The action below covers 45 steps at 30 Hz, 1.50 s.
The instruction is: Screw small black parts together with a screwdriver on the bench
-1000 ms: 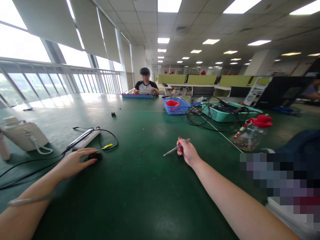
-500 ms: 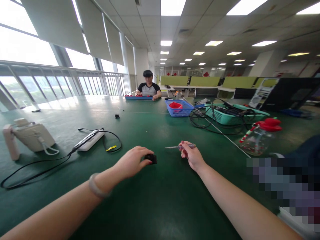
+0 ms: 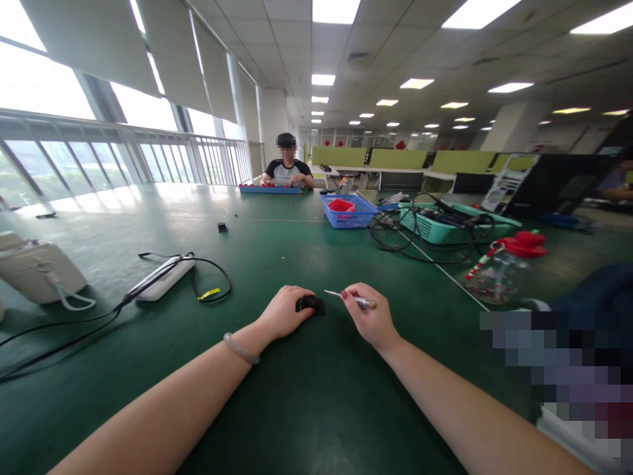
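Pinching the black piece (image 3: 311, 305) between thumb and fingers, our left grip (image 3: 281, 311) is drawn in narrowly from its left side, with the piece's far end sticking out free. We cannot tell whether its underside rests on the tabletop (image 3: 297, 396) or is lifted a little.

Just to the right of the black piece, our right grip (image 3: 370, 316) is folded closely around a slim, screwdriver-like tool (image 3: 366, 303). Its pale tip points left and looks just apart from the piece, near its upper right end.

We judge the step in hand to be bringing tool and piece together. As we see it, the next move calls for a firm left hold and a small, careful turn of the right wrist to line up the tip.

Left of the black piece lie a white device (image 3: 165, 280) and a black cable (image 3: 106, 313); beyond it, to the left, sits a second small black part (image 3: 222, 227). Beyond it to the right stand a blue basket (image 3: 349, 221) and a green basket (image 3: 432, 231), with a red-lidded jar (image 3: 494, 284) well to its right. Far beyond it, a co-worker (image 3: 287, 173) sits behind a blue tray (image 3: 270, 190).
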### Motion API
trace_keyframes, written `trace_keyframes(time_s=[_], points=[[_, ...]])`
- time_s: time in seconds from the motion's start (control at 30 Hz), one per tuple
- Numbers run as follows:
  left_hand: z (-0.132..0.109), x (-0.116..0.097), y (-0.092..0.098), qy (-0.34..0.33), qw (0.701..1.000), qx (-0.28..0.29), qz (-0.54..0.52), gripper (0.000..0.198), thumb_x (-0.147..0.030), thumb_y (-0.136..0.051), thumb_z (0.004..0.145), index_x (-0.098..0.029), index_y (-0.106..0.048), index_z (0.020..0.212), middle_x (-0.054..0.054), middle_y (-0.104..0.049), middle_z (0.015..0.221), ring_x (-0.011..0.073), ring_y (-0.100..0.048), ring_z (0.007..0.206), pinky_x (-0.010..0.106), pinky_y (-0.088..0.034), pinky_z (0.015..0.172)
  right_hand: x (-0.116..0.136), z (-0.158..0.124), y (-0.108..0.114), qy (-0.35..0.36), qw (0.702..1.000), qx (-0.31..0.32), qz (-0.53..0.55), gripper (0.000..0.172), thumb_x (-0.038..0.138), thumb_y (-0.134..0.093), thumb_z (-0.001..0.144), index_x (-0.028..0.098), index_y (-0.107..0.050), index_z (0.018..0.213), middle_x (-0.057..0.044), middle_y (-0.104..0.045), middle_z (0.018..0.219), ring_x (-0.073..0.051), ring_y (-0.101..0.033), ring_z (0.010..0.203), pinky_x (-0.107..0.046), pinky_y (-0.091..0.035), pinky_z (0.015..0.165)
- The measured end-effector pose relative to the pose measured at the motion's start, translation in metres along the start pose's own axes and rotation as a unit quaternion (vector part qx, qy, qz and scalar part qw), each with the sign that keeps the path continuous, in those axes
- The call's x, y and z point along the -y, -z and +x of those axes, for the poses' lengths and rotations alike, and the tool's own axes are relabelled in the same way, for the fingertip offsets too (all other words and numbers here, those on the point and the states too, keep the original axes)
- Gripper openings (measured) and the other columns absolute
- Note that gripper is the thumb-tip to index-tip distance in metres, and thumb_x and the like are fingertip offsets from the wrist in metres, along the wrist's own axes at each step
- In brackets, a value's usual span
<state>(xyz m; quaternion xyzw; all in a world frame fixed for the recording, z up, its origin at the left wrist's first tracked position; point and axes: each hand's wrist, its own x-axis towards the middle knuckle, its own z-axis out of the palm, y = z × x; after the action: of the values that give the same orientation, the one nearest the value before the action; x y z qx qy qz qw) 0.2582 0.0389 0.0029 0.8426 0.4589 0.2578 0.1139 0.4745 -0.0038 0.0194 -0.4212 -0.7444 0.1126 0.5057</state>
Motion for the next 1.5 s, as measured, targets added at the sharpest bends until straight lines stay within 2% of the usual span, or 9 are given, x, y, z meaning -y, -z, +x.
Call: trace_keyframes(time_s=[0.07,0.13,0.2,0.27,0.47,1.3,1.5], points=[[0.001,0.003,-0.001,0.002,1.0,0.0,-0.015,0.032,-0.031,-0.066,0.077,-0.023,-0.068,0.108,0.004,-0.069,0.109,0.0234,-0.058,0.105,0.037,-0.043,0.099,0.013,-0.003,0.0,0.094,0.993,0.005,-0.075,0.019,0.028,-0.054,0.09,0.019,-0.06,0.074,-0.002,-0.059,0.069,-0.016,-0.052,0.066,-0.031,-0.039,0.066],[0.002,0.005,-0.003,0.001,1.0,-0.007,-0.022,0.032,-0.032,-0.066,0.076,-0.023,-0.068,0.106,0.004,-0.07,0.106,0.0232,-0.059,0.104,0.037,-0.044,0.097,0.023,-0.006,-0.002,0.178,0.977,0.037,-0.113,0.015,0.024,-0.055,0.088,0.019,-0.06,0.075,-0.003,-0.06,0.07,-0.016,-0.052,0.067,-0.032,-0.039,0.07],[0.002,0.004,-0.004,0.0,1.0,-0.01,-0.025,0.032,-0.031,-0.066,0.076,-0.022,-0.068,0.106,0.004,-0.07,0.104,0.023,-0.059,0.103,0.036,-0.044,0.096,0.029,-0.008,-0.004,0.236,0.958,0.084,-0.14,0.014,0.024,-0.055,0.088,0.019,-0.06,0.075,-0.003,-0.061,0.07,-0.016,-0.051,0.067,-0.033,-0.038,0.071],[0.002,0.004,-0.004,-0.001,1.0,-0.01,-0.026,0.032,-0.03,-0.067,0.075,-0.022,-0.068,0.106,0.003,-0.07,0.104,0.0227,-0.059,0.102,0.036,-0.044,0.095,0.031,-0.008,-0.005,0.263,0.944,0.12,-0.16,0.015,0.025,-0.054,0.088,0.019,-0.061,0.076,-0.003,-0.061,0.07,-0.016,-0.05,0.067,-0.033,-0.038,0.071],[0.002,0.003,-0.003,-0.003,1.0,-0.008,-0.025,0.035,-0.031,-0.065,0.078,-0.023,-0.066,0.111,0.004,-0.07,0.107,0.0228,-0.059,0.104,0.036,-0.044,0.096,0.029,-0.005,-0.005,0.251,0.937,0.158,-0.185,0.019,0.025,-0.051,0.091,0.018,-0.061,0.076,-0.003,-0.061,0.07,-0.015,-0.051,0.067,-0.033,-0.037,0.073],[0.001,0.007,-0.004,-0.018,1.0,0.007,-0.02,0.037,-0.033,-0.063,0.081,-0.024,-0.064,0.117,0.004,-0.068,0.112,0.0227,-0.057,0.108,0.037,-0.043,0.099,0.033,-0.005,-0.004,0.286,0.917,0.154,-0.232,0.022,0.029,-0.05,0.093,0.019,-0.063,0.078,-0.003,-0.062,0.071,-0.016,-0.052,0.069,-0.033,-0.036,0.075],[0.001,0.005,-0.003,-0.01,1.0,0.011,-0.02,0.038,-0.031,-0.064,0.08,-0.025,-0.063,0.117,0.004,-0.068,0.111,0.0231,-0.057,0.109,0.037,-0.043,0.099,0.033,-0.006,-0.006,0.289,0.9,0.199,-0.258,0.022,0.029,-0.051,0.092,0.019,-0.063,0.077,-0.003,-0.062,0.071,-0.016,-0.053,0.069,-0.034,-0.035,0.077]])
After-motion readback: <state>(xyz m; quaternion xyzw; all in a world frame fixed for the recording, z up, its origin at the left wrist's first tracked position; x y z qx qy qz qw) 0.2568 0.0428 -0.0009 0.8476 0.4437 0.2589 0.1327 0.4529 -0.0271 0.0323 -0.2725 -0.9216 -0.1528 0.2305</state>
